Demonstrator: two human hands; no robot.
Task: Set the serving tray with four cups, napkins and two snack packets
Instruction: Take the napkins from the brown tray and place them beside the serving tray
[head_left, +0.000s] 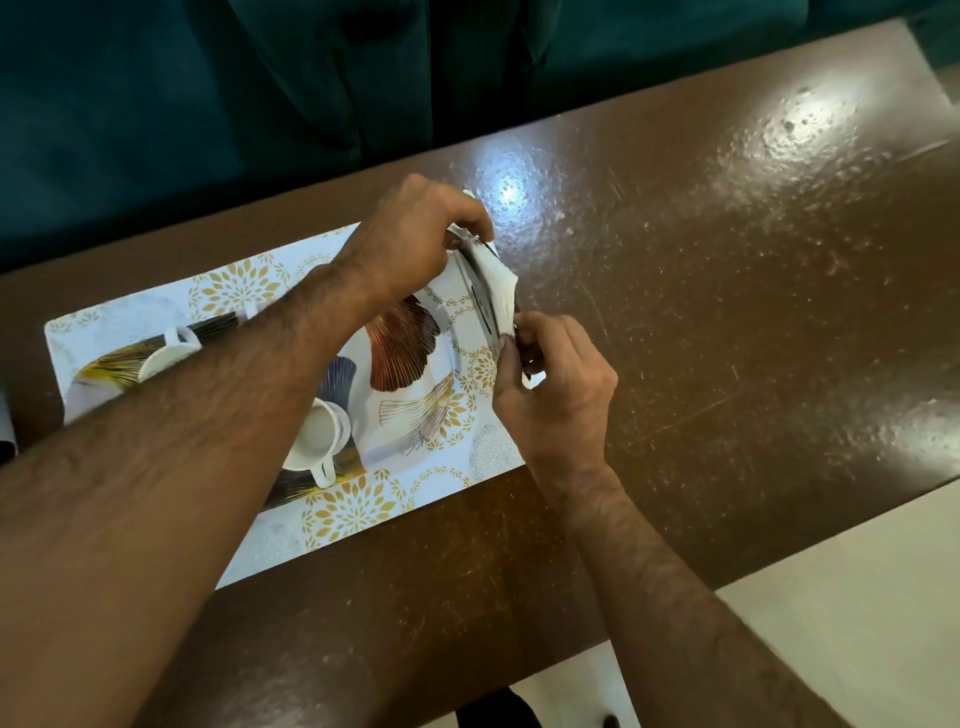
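Observation:
A white serving tray (410, 364) with red, blue and gold leaf prints lies on a white-and-gold mat (358, 512). Two white cups are visible on it: one (317, 434) near the front, one (169, 353) at the left, partly hidden by my left forearm. My left hand (415, 239) and my right hand (558, 384) both grip a napkin holder (485, 306) at the tray's right end. White napkins (501, 283) stand in it. No snack packets are in view.
The brown glossy table (727, 312) stretches to the right. A dark teal sofa (156, 104) lies beyond the far edge. Pale floor (857, 623) shows at the bottom right, past the near table edge.

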